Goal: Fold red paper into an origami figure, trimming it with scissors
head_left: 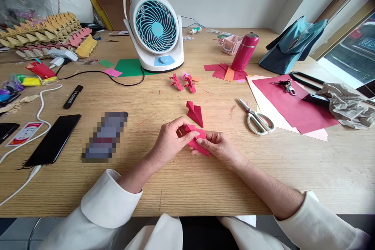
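Head view: left hand [172,137] and right hand [222,147] each apply a narrow grip to the folded pink paper [202,133], above the bench [202,187]. Folded red piece [195,114] lies just beyond; scissors [257,118] rest right.

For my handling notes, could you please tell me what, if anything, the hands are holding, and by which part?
A folded pinkish-red paper piece: the left hand pinches its upper-left folded end, the right hand its right side.
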Demonstrator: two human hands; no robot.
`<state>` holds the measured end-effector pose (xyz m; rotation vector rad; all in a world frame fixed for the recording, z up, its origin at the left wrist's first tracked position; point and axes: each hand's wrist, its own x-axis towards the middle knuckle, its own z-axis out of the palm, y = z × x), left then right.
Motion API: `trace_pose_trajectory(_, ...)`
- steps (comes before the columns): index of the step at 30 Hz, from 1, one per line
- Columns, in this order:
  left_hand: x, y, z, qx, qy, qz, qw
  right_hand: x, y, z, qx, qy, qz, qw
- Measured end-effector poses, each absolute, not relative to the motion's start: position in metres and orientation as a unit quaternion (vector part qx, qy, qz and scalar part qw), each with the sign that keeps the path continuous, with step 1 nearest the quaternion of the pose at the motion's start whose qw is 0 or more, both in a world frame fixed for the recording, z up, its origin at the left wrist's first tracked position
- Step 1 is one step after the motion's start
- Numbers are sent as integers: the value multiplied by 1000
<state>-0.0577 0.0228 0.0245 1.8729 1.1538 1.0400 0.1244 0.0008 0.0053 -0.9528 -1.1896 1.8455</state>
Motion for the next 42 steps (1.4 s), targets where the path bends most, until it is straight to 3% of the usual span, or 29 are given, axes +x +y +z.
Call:
trace_pose_trajectory(24,-47,13,17,665,441,428,425,110,-9,5,-388,-489,627,467)
trace_pose_trajectory(42,-45,14,25,627,460,441,448,107,-10,2,-382,-488,632,465)
